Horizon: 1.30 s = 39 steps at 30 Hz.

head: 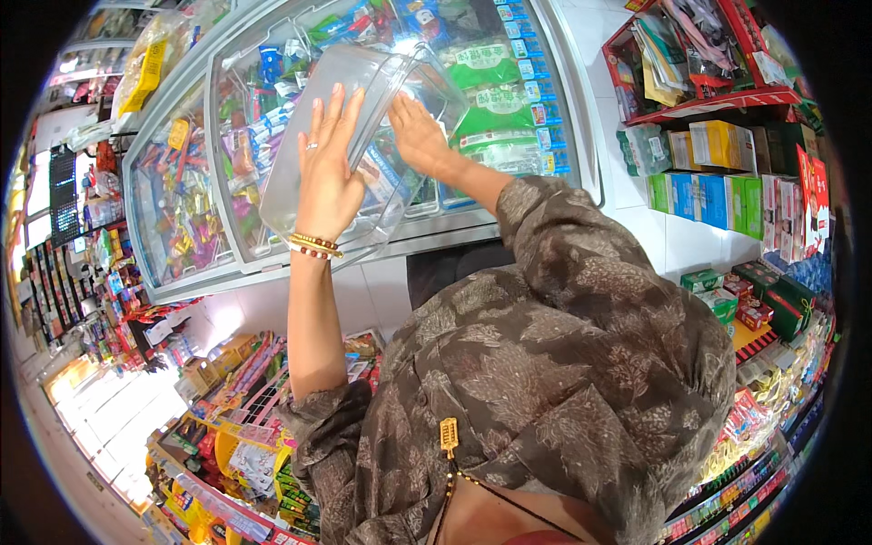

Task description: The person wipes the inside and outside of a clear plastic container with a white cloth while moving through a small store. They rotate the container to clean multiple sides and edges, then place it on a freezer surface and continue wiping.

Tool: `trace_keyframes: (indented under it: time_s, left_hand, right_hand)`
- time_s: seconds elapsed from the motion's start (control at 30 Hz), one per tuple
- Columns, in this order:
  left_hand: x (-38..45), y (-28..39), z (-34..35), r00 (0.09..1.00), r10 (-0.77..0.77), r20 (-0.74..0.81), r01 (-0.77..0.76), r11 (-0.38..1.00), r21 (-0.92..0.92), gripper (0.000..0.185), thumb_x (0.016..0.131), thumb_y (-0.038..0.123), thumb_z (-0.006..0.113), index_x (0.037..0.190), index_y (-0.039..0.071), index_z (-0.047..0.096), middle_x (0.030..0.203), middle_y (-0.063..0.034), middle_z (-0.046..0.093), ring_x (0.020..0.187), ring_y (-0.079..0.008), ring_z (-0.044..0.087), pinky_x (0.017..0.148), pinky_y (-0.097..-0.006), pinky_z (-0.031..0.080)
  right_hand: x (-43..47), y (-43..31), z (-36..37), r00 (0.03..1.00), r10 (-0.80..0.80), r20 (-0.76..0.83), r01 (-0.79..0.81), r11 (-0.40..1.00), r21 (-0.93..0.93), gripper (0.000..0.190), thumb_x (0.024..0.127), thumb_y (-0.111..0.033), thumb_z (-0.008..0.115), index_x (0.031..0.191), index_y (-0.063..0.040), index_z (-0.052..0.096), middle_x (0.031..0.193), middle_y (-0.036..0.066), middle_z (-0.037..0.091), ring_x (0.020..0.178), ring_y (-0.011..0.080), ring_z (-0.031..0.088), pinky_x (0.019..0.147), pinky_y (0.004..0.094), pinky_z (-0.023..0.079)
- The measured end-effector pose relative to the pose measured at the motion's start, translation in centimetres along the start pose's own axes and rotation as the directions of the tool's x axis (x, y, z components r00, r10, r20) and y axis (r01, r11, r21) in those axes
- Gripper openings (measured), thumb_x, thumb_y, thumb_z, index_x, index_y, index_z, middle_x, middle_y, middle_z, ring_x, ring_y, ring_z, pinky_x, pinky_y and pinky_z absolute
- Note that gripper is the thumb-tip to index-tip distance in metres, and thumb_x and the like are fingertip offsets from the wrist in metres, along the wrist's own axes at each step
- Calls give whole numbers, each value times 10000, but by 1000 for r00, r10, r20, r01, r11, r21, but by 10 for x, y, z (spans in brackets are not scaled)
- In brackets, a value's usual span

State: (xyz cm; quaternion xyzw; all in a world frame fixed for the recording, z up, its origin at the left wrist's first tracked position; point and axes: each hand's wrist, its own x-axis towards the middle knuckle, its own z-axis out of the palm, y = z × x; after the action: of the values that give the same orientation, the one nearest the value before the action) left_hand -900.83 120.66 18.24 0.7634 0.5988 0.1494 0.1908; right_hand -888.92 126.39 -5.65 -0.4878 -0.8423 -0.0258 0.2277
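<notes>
A clear plastic container (pixel 306 122) with a thick rim is tilted on its side above the glass top of a chest freezer (pixel 225 136). My left hand (pixel 332 163), with a ring and beaded bracelets at the wrist, lies spread flat against its outer wall. The fingers of my right hand (pixel 419 136) are together and bear on the container near its rim; glare and the see-through walls blur where exactly they touch. Under the glass are wrapped ice creams (pixel 272 129) and green-and-white food packs (pixel 487 102).
The freezer's metal edge (pixel 436 235) runs nearest my body. A yellow-labelled plastic package (pixel 146 75) sits at the freezer's far left. Right of it stand a red display box (pixel 722 102), wrapped bottles (pixel 644 150) and cartons (pixel 708 197). Crowded goods shelves (pixel 231 449) are at lower left.
</notes>
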Motion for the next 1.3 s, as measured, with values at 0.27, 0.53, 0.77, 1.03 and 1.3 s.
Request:
trace_keyframes:
  time_s: [0.27, 0.53, 0.77, 1.03, 1.3]
  left_hand:
    - [-9, -6, 0, 999, 10, -37, -8, 1000, 29, 962, 693, -133, 522, 1554, 265, 365, 1652, -68, 256, 1539, -322, 161, 1201, -589, 122]
    - [0, -2, 5, 999, 24, -25, -24, 1000, 4, 939, 706, -124, 521, 1550, 261, 369, 1649, -68, 263, 1538, -330, 160, 1198, -605, 117]
    - [-2, 0, 9, 998, 19, -63, -17, 999, 36, 942, 708, -133, 464, 1551, 275, 363, 1647, -66, 266, 1533, -343, 172, 1189, -621, 141]
    - [-6, -4, 8, 998, -5, -61, 7, 1000, 24, 980, 679, -140, 450, 1554, 293, 358, 1659, -35, 243, 1541, -311, 155, 1204, -590, 116]
    - [-3, -2, 11, 999, -10, -43, 11, 1000, 24, 996, 678, -144, 453, 1561, 302, 342, 1662, -18, 237, 1547, -292, 143, 1212, -572, 105]
  right_hand:
    - [-53, 18, -9, 897, -242, -371, 327, 926, 186, 435, 880, -158, 576, 1292, -16, 585, 1272, 166, 624, 1264, 291, 554, 1094, 467, 413]
    - [-90, -34, -28, 968, -253, 1, 235, 901, 364, 445, 883, -137, 584, 1306, 2, 571, 1375, 148, 577, 1291, 284, 536, 1108, 468, 398]
    - [-68, 21, -35, 999, -31, -10, 32, 993, 117, 433, 886, -117, 551, 1283, 58, 552, 1319, 192, 588, 1339, 311, 488, 1149, 423, 368]
    - [-62, 30, -33, 954, -299, -39, 292, 884, 364, 476, 849, -117, 595, 1313, -11, 577, 1307, 171, 621, 1208, 335, 589, 1075, 436, 437]
    - [-86, 3, -28, 963, -269, 18, 254, 927, 276, 464, 810, -48, 596, 1271, 9, 595, 1373, 140, 580, 1294, 297, 525, 1046, 427, 459]
